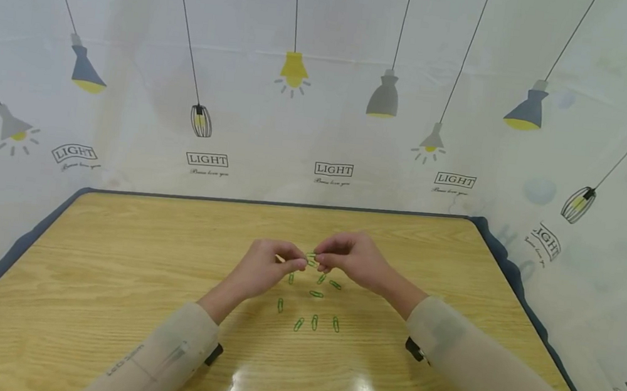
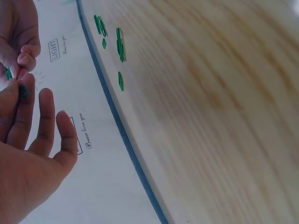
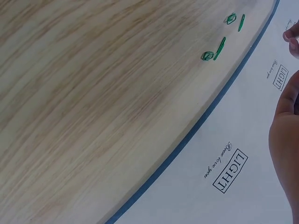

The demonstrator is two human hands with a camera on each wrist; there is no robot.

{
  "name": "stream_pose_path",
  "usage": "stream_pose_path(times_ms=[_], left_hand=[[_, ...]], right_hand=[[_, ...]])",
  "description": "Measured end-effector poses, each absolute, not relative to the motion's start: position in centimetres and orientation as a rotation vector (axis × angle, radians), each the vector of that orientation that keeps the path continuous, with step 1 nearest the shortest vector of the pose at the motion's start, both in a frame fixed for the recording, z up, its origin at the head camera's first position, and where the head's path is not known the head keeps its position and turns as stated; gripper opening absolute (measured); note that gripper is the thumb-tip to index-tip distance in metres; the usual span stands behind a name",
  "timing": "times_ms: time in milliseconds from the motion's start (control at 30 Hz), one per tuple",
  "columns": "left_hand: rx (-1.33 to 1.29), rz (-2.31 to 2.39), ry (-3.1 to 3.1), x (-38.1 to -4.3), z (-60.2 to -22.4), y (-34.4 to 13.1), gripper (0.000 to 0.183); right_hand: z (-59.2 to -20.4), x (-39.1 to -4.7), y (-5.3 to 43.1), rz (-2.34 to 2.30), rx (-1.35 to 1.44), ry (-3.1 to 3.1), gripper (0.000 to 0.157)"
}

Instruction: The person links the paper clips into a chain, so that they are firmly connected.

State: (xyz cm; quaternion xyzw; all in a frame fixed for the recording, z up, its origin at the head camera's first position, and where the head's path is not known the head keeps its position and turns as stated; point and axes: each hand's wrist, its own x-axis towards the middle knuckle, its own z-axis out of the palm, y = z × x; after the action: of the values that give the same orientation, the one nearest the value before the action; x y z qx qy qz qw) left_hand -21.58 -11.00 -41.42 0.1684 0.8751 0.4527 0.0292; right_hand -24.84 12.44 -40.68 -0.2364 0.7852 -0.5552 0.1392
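Observation:
Above the far middle of the table, my left hand and right hand meet fingertip to fingertip. Between my left thumb and forefinger is a pinched green paper clip; the other left fingers are spread apart. My right hand pinches another green paper clip, partly covered by fingers. Whether the two clips are linked cannot be made out. Below the hands, several loose green clips lie on the wood, among them one clip in the middle and one at the left. The right wrist view cuts off most of both hands.
A wood-grain table has a dark blue edge along its back and sides. Close behind it hangs a pale curtain printed with lamps. More loose clips, including one clip, form a row nearer the front.

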Motion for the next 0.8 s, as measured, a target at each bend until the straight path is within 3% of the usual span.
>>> stream_pose_path(times_ms=[800], left_hand=[[0.536, 1.432, 2.670, -21.41, -41.57, -11.06, 0.018]], right_hand=[[-40.22, -24.44, 13.05, -1.533, -0.721, 2.315, 0.012]])
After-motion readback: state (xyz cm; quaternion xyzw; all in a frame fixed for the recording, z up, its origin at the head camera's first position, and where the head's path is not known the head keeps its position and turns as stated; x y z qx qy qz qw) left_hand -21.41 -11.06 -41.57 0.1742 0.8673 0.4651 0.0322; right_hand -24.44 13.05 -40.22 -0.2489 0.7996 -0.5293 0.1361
